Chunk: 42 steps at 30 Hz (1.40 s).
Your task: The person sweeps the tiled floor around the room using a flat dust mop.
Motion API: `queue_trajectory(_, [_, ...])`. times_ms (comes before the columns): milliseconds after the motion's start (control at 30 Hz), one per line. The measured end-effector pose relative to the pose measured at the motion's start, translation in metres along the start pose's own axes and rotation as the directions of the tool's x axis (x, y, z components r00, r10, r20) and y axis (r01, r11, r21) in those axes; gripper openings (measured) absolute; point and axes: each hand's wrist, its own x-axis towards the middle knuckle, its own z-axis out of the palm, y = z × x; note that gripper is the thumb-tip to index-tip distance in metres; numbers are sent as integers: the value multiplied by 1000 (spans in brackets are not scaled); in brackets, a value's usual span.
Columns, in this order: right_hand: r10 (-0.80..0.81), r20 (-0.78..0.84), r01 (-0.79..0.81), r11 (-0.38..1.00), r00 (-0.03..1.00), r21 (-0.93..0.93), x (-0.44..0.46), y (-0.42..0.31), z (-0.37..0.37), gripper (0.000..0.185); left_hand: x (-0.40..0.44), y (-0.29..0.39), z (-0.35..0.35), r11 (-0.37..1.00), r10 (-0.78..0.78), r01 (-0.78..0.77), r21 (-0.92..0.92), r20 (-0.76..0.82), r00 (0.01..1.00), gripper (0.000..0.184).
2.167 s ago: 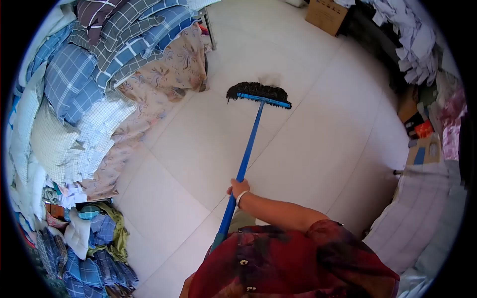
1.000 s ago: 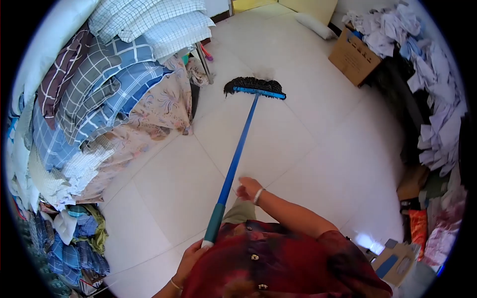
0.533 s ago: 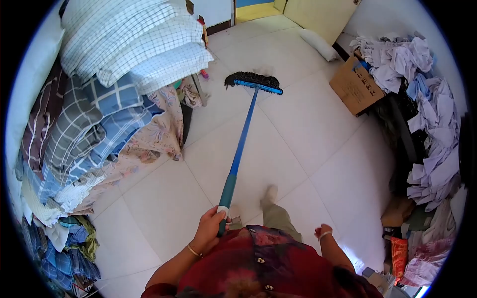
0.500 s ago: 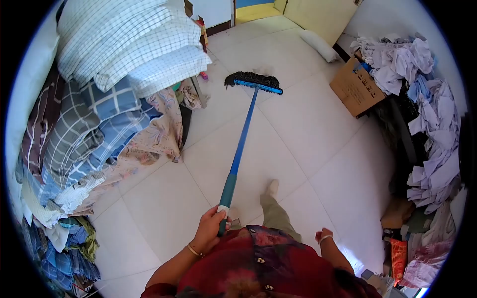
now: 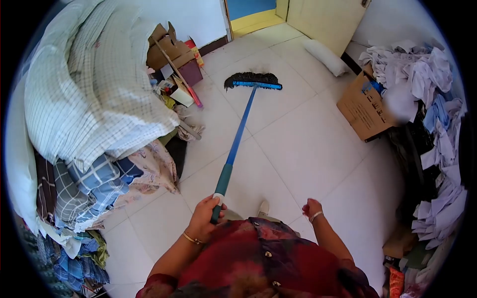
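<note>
My left hand is wrapped round the green grip of a mop, close to the top end of its handle. The blue pole slants forward from my body, and the black shaggy mop head in its blue clamp lies on the pale tiled floor. Some greyish fluff shows just beyond the head. At my right side, my right hand hangs above the tiles with its fingers curled in; I see nothing in it. Each wrist wears a bracelet.
Checked bedding is piled high on the left, with cardboard boxes behind it. On the right stand a carton and heaped white cloths. A white roll lies by the open door.
I have moved forward, and the mop head has slid farther along the floor toward the doorway. My right hand has swung forward. More of the boxes behind the bedding now shows.
</note>
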Motion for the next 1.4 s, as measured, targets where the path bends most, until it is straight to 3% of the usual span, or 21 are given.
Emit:
queue_trajectory(67, [-45, 24, 46, 997, 999, -64, 27, -50, 17, 27, 14, 21, 17, 1000, 13, -13, -19, -26, 1000, 18])
queue_trajectory(200, [-65, 50, 66, 998, 997, -21, 74, -118, 61, 24, 48, 66, 34, 999, 40, -40, 7, -4, 999, 19])
queue_trajectory(367, [96, 89, -95, 995, 991, -9, 123, -160, 112, 23, 92, 130, 51, 1000, 5, -5, -15, 27, 1000, 21])
queue_trajectory(467, [255, 25, -250, 960, 967, -127, 151, -188, 135, 18, 114, 166, 49, 1000, 22, -20, -20, 72, 997, 24])
queue_trajectory(500, [267, 74, -251, 952, 961, -176, 152, -209, 148, 16, 118, 184, 50, 999, 18, -20, 26, 61, 998, 25])
queue_trajectory(533, [281, 91, -270, 955, 955, -120, 152, -229, 166, 16, 117, 198, 53, 997, 6, -9, 72, 42, 999, 26])
queue_trajectory(667, [223, 250, -164, 958, 942, -236, 168, -311, 243, 21, 111, 239, 69, 982, -77, 78, 174, -10, 997, 25])
queue_trajectory(733, [193, 272, -117, 955, 943, -271, 169, -347, 293, 22, 113, 242, 71, 990, -80, 85, 111, -42, 996, 29])
queue_trajectory(800, [250, 360, -149, 947, 899, -285, 201, -360, 334, 21, 112, 248, 79, 993, -66, 81, 90, -160, 985, 31])
queue_trajectory(933, [362, 373, -207, 895, 854, -396, 221, -398, 417, 33, 105, 258, 100, 998, -52, 38, -55, -290, 956, 34])
queue_trajectory(967, [400, 378, -253, 889, 835, -381, 225, -409, 436, 34, 103, 262, 105, 995, -48, 75, 69, -329, 943, 34])
queue_trajectory(1000, [440, 379, -303, 879, 814, -369, 230, -417, 451, 35, 102, 268, 115, 975, -46, 122, 188, -366, 929, 34])
queue_trajectory(1033, [470, 461, -370, 881, 753, -295, 240, -424, 462, 34, 100, 277, 135, 971, 40, 70, 226, -448, 893, 33])
queue_trajectory(1067, [490, 538, -441, 868, 686, -228, 252, -429, 473, 34, 102, 287, 155, 980, 20, 76, 184, -472, 881, 33])
queue_trajectory(1100, [470, 462, -420, 882, 752, -213, 270, -431, 486, 30, 104, 299, 173, 996, 5, 46, 72, -589, 808, 32])
queue_trajectory(1133, [495, 454, -428, 869, 740, -249, 285, -439, 495, 30, 104, 313, 189, 1000, -23, 6, -26, -693, 721, 31])
queue_trajectory(1167, [497, 385, -395, 863, 777, -316, 301, -449, 505, 29, 108, 328, 208, 1000, -11, 3, -12, -770, 638, 31])
queue_trajectory(1200, [493, 311, -367, 847, 812, -384, 318, -456, 509, 28, 110, 334, 216, 999, -40, 16, -39, -784, 619, 31])
queue_trajectory(1267, [613, 204, -496, 758, 763, -422, 375, -453, 514, 23, 108, 337, 236, 995, 94, -44, 84, -823, 560, 32])
queue_trajectory(1333, [591, 143, -471, 746, 794, -471, 364, -467, 518, 20, 110, 350, 254, 1000, 22, -29, 8, -868, 497, 32])
queue_trajectory(1400, [519, 129, -366, 737, 845, -568, 328, -493, 521, 21, 110, 356, 263, 982, 180, -30, 187, -877, 445, 33])
